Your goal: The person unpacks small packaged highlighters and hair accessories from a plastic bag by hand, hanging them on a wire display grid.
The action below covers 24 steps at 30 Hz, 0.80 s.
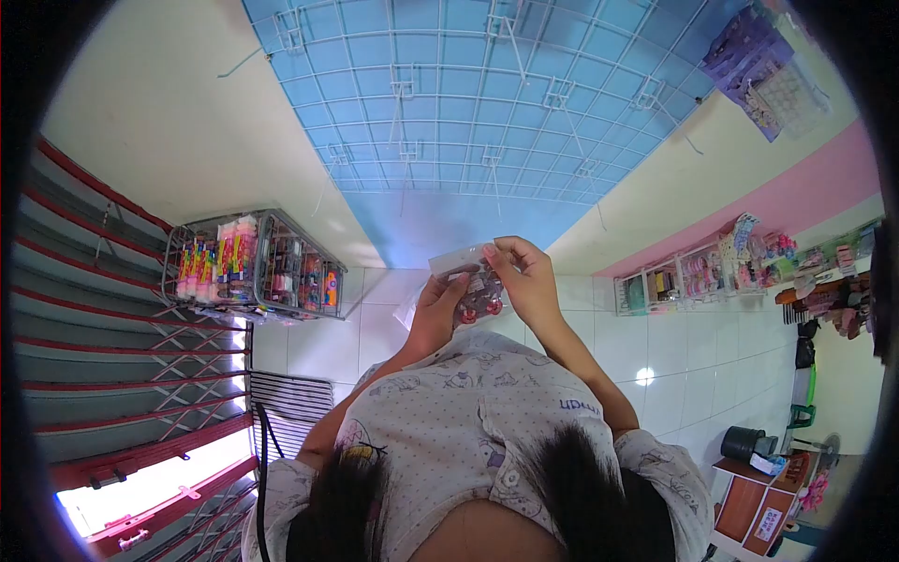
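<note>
In front of my chest, both hands hold a small clear plastic packet (483, 292) with dark and red pieces inside; what kind they are I cannot tell. My left hand (438, 311) grips the packet's left side, thumb lying across its front. At the upper right edge, my right hand (526, 279) pinches the plastic between thumb and fingers. More clear plastic (406, 310) shows just left of my left hand, partly hidden behind it.
A white wire grid (440, 103) with hooks hangs on the blue wall ahead. To the left stands a wire rack (253, 267) of colourful goods, near a red-framed folding gate (131, 375). Clear shelves (693, 276) line the right wall; a wooden desk (749, 506) stands behind right.
</note>
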Tool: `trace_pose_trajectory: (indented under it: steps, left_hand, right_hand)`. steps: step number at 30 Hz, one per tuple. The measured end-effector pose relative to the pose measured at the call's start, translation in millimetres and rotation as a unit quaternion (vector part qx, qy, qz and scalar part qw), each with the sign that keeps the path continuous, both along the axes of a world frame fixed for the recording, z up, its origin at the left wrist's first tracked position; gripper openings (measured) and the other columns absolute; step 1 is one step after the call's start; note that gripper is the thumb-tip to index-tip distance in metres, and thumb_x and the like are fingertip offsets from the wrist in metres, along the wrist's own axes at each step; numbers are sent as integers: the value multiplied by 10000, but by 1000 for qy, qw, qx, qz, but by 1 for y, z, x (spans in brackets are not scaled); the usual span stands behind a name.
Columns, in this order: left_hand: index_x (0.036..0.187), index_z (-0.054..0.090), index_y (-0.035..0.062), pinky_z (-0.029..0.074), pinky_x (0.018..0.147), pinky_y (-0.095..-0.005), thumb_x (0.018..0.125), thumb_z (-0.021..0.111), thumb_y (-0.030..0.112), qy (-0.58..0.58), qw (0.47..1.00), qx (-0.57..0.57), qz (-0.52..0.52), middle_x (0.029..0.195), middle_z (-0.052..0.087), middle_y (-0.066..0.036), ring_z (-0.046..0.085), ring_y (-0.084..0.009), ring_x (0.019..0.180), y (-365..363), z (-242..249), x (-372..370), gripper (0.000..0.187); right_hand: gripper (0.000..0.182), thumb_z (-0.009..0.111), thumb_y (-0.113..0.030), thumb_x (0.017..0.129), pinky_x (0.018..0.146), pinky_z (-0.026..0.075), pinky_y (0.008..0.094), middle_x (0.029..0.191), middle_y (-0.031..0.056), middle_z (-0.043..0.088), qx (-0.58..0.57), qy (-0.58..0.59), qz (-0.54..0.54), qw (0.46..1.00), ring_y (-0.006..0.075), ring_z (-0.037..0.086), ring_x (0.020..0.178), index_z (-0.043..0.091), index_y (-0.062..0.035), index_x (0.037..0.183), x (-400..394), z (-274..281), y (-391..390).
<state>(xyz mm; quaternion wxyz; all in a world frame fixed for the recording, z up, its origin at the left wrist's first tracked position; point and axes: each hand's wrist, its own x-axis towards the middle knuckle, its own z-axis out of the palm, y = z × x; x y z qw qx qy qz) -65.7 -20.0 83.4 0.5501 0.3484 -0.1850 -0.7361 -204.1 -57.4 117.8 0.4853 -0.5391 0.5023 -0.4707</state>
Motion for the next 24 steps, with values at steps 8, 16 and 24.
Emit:
trace_pose_trajectory:
  steps: [8, 16, 24]
  left_hand:
    - [1235, 404, 21, 517, 833, -352, 943, 495, 145, 3, 999, -14, -51, 1169, 534, -140, 580, -213, 1026, 8, 8, 7, 330]
    - [1106, 511, 48, 459, 825, -320, 939, 528, 262, -74, 973, -78, -205, 1018, 620, -107, 585, -183, 911, -3, -24, 20, 272]
    - [755, 526, 78, 327, 546, -233, 948, 510, 310, -216, 904, -52, -365, 641, 440, 33, 394, -73, 585, 22, -3, 6, 303]
  right_hand:
    - [160, 624, -142, 884, 716, 437, 238, 788, 30, 610, -26, 24, 11, 999, 90, 539, 747, 633, 10, 932, -3, 6, 5]
    - [109, 601, -61, 887, 763, 438, 242, 862, 47, 596, -334, -45, -36, 941, 103, 549, 813, 614, 43, 918, -49, 165, -38]
    - [214, 655, -156, 869, 646, 463, 216, 814, 40, 647, -481, -116, -149, 856, 77, 576, 702, 644, 42, 949, -39, 278, -104]
